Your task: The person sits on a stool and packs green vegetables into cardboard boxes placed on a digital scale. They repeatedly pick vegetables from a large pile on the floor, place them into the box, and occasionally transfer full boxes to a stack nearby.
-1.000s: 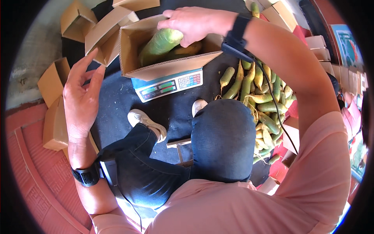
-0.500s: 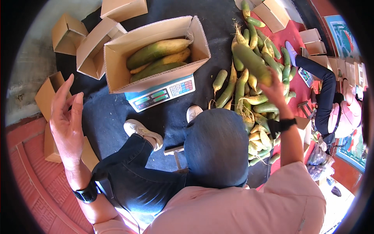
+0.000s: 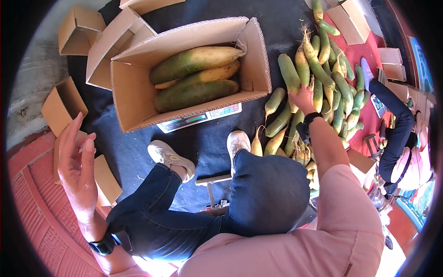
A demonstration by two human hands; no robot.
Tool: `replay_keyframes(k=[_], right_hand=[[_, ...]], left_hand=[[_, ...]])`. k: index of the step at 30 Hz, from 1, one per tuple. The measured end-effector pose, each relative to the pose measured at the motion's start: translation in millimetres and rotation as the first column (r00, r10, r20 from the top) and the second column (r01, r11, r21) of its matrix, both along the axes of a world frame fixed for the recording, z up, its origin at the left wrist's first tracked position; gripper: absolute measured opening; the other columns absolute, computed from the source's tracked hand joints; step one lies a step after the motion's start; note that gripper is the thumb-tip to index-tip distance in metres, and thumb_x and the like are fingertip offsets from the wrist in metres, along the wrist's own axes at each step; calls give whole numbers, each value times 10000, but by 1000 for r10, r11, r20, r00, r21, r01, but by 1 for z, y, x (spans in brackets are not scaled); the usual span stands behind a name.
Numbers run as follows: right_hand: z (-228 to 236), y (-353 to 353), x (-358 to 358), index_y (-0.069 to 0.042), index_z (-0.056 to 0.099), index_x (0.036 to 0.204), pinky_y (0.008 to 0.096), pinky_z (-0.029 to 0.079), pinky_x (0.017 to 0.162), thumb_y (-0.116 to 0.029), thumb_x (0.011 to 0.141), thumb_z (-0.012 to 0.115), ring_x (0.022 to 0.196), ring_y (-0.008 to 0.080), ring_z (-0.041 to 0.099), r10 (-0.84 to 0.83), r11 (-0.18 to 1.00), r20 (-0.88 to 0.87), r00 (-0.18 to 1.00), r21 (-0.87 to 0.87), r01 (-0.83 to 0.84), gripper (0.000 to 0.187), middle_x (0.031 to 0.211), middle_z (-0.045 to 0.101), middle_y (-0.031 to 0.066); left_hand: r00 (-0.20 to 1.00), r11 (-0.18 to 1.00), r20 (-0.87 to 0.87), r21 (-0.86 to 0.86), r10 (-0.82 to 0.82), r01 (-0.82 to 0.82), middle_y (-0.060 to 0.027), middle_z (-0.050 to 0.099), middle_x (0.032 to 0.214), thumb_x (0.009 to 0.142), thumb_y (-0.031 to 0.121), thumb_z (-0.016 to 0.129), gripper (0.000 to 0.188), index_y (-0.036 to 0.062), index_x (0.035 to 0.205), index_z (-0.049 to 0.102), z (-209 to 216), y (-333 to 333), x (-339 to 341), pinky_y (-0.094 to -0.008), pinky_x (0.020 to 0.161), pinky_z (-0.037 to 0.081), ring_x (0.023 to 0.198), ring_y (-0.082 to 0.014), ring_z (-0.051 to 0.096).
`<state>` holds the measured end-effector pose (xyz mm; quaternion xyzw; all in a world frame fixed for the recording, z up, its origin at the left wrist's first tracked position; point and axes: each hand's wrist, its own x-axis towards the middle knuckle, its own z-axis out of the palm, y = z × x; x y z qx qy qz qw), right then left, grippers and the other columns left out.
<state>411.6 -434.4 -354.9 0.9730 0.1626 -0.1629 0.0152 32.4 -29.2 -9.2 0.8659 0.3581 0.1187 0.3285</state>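
My right hand (image 3: 302,99) has its fingers closed round the lower end of a thick green radish (image 3: 289,73), at the near left side of a heap of long green-and-pale radishes (image 3: 342,85). My left hand (image 3: 79,168) is raised at the left, fingers apart, holding nothing. Between my hands an open cardboard box (image 3: 256,60) rests on a digital scale (image 3: 198,121). Inside it several large radishes (image 3: 196,94) lie side by side. The box hides most of the scale.
Several open cardboard boxes (image 3: 121,34) stand to the left and behind. A low stool (image 3: 213,182) sits between my legs. At the right, another person (image 3: 397,134) reaches toward the heap with a gloved hand (image 3: 367,71), near a second scale (image 3: 379,105).
The view has shifted. My right hand has brought the radish down to the heap's left side, nearer the box. My left hand stays raised with its fingers apart.
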Motion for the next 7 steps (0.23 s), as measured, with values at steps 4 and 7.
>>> replay_keyframes(k=[4, 7], right_hand=[[36, -4, 61, -46, 442, 1317, 480, 366, 987, -438, 881, 523, 1190, 372, 413, 81, 967, 236, 968, -253, -19, 591, 1281, 450, 223], [43, -2, 85, -80, 337, 1375, 504, 360, 994, -312, 820, 625, 1209, 357, 401, 71, 968, 294, 953, -253, 6, 667, 1344, 404, 167]], left_hand=[[999, 1000, -40, -14, -25, 24, -119, 515, 1306, 933, 168, 556, 377, 79, 1299, 533, -5, 8, -1, -266, 787, 514, 974, -182, 611], [995, 996, -96, -88, -1, -8, -137, 513, 1328, 939, 146, 552, 409, 79, 1337, 487, -7, 13, -3, -270, 925, 470, 1126, -203, 565]])
